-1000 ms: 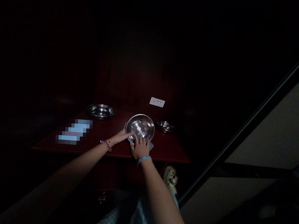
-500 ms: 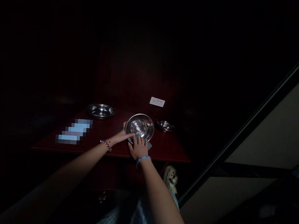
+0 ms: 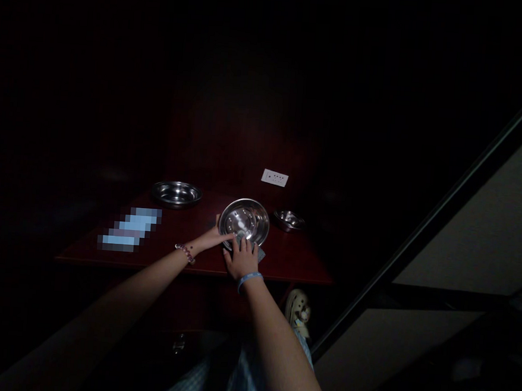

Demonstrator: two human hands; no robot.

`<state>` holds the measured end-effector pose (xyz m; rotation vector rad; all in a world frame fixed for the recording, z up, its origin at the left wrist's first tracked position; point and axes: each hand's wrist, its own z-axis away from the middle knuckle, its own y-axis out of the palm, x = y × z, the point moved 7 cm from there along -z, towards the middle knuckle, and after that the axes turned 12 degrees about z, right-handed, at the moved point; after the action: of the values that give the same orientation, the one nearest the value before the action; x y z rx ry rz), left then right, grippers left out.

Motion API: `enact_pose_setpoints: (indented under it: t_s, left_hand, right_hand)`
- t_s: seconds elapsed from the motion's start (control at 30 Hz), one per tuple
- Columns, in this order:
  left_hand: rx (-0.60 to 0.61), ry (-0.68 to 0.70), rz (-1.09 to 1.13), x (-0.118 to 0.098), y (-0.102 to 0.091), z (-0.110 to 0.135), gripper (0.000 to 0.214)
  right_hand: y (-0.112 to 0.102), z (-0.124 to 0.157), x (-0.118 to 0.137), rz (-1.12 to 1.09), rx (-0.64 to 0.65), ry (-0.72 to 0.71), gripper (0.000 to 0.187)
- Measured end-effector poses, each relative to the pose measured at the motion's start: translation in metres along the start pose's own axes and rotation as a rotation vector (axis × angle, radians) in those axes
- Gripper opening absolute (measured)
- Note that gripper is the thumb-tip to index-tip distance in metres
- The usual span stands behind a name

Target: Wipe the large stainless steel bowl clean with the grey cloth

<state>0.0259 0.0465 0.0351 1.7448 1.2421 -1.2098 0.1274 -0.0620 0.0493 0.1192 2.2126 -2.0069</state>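
Note:
A shiny steel bowl [image 3: 245, 215] is tilted toward me above the dark red desk [image 3: 167, 254]. My left hand [image 3: 211, 238] grips its left edge, with the thumb over the rim and the other fingers mostly hidden behind. Against the bowl's lower inside, my right hand [image 3: 241, 259] presses a grey cloth [image 3: 261, 255], its fingers lying over the cloth. Part of the cloth shows beyond the right side of that hand. A bead bracelet is on my left wrist and a blue band on my right.
A wide steel dish [image 3: 177, 195] stands at the back left, and smaller steel bowls [image 3: 288, 221], apparently stacked, at the right. A blurred-out bluish patch [image 3: 131, 229] lies left. A white socket plate [image 3: 275, 178] is on the back wall. Below the desk's right edge shows a pale clog [image 3: 296, 308].

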Motion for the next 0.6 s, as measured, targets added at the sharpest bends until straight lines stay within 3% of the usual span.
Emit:
enact_pose_setpoints:
  t_s: [0.37,0.6]
  left_hand:
    - [0.136,-0.001,-0.095,-0.0011,0.0075,0.0024,0.064]
    - [0.111,0.017,-0.012,0.0054,0.0057,-0.0007,0.062]
  right_hand:
    - [0.0002,-0.0017,0.0013,0.013,-0.028,0.017,0.067]
    - [-0.0046,0.0002,0.0046,0.016,-0.033,-0.007,0.065]
